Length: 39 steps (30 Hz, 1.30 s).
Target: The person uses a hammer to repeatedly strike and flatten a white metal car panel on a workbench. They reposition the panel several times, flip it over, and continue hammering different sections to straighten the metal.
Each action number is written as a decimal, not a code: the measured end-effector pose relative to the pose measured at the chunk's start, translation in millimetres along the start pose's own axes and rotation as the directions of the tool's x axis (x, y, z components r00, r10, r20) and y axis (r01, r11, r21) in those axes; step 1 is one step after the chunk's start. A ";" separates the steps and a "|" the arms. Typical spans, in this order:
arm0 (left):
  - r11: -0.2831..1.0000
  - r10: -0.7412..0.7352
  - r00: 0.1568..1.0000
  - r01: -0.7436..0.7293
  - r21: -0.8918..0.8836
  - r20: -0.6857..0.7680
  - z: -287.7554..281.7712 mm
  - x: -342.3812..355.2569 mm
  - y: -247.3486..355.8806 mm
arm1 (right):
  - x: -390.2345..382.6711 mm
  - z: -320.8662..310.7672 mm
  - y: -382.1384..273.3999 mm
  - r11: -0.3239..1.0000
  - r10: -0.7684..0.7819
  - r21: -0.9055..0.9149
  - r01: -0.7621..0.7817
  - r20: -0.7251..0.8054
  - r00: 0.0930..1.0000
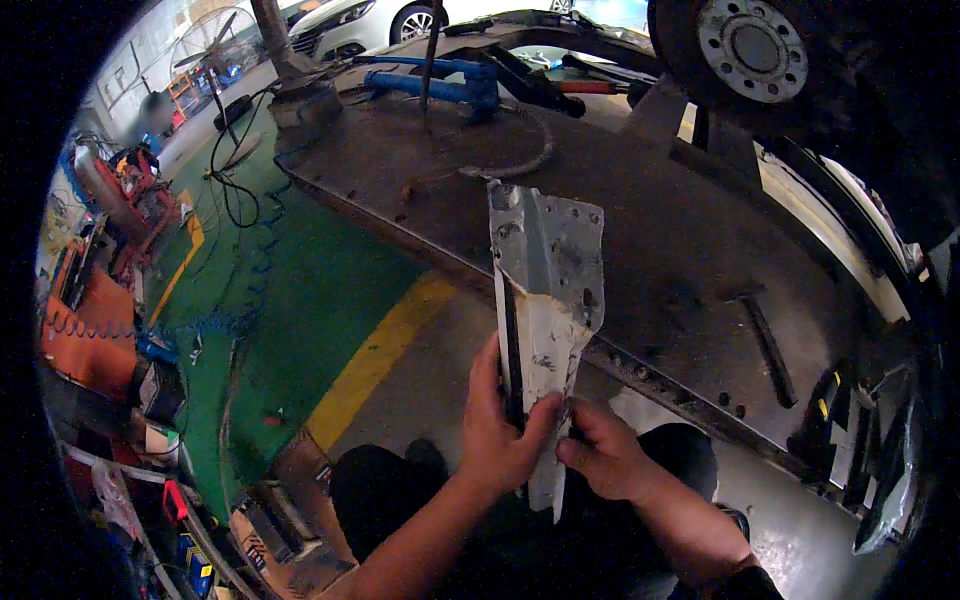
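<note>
A bent sheet-metal bracket [545, 270], grey-white and scuffed, stands tilted up in front of me between both hands. It looks like a car body part, with small holes in its wide upper end and a dark strip along its left edge. My left hand [505, 435] is closed round its lower left side, thumb across the front. Lower on the right edge, my right hand [605, 450] pinches it, thumb in front and fingers partly hidden. The bracket's top overlaps the near edge of a dark steel platform [400, 170]. My knees show below the hands.
A hammer [765, 345] lies on the platform to the right. Farther back are a blue hydraulic ram [430, 85] and a hose [545, 150]. A wheel [752, 50] hangs at upper right. Coiled cables [265, 240] trail over the green floor [300, 290]; tools and boxes crowd the left.
</note>
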State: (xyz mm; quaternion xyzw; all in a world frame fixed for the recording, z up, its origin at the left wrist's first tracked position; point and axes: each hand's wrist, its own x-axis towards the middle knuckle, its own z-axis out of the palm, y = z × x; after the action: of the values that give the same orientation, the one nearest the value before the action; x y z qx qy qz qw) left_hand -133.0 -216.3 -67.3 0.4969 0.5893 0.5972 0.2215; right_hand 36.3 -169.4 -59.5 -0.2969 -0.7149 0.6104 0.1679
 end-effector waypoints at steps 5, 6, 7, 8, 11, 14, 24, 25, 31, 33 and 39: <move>0.997 0.047 0.996 -0.051 0.051 0.079 8.0 -7.3 5.1 | 1.1 -6.9 7.0 0.975 -0.080 0.199 0.095 -0.080 0.994; 0.996 0.047 0.992 -0.055 0.067 0.114 7.6 -7.6 8.3 | 1.0 -8.1 8.0 0.963 -0.066 0.251 0.092 -0.109 0.992; 0.995 0.047 0.988 -0.059 0.082 0.148 7.8 -7.8 10.8 | 1.5 -9.2 10.5 0.948 -0.052 0.303 0.092 -0.138 0.989; 0.992 0.066 0.984 -0.083 0.094 0.166 9.1 -8.1 12.2 | 1.5 -11.0 14.0 0.931 -0.036 0.354 0.093 -0.165 0.986; 0.979 0.109 0.971 -0.142 0.148 0.211 12.0 -8.8 17.2 | 1.6 -17.0 31.5 0.871 -0.028 0.469 0.145 -0.247 0.969; 0.978 0.069 0.966 -0.115 0.175 0.251 12.5 -10.8 26.7 | -1.5 -28.8 31.8 0.833 -0.043 0.528 0.162 -0.230 0.972; 0.983 -0.045 0.949 -0.015 0.185 0.313 5.8 -11.5 41.1 | 0.7 -28.1 13.7 0.647 -0.061 0.718 0.258 -0.288 0.956; 0.976 -0.040 0.949 -0.030 0.215 0.314 4.9 -10.6 41.8 | 3.4 -27.3 8.4 0.604 -0.110 0.744 0.287 -0.278 0.954; 0.987 -0.110 0.856 0.034 0.157 0.505 -1.8 -0.3 47.6 | 5.7 -36.6 7.9 0.494 -0.020 0.817 0.299 -0.333 0.943; 0.985 -0.111 0.831 0.021 0.169 0.545 -2.9 -1.4 49.4 | 6.3 -39.8 4.7 0.460 0.021 0.829 0.318 -0.369 0.929; 0.985 -0.130 0.792 0.032 0.171 0.597 -5.6 -3.7 53.0 | 4.1 -46.2 3.2 0.523 -0.010 0.761 0.383 -0.444 0.896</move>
State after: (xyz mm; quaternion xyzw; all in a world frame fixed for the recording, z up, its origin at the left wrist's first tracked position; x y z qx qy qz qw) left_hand -119.2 -233.1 -18.5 0.6513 0.5521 0.3502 0.3851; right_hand 61.7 -130.9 -54.0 -0.2104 -0.3196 0.7803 0.4946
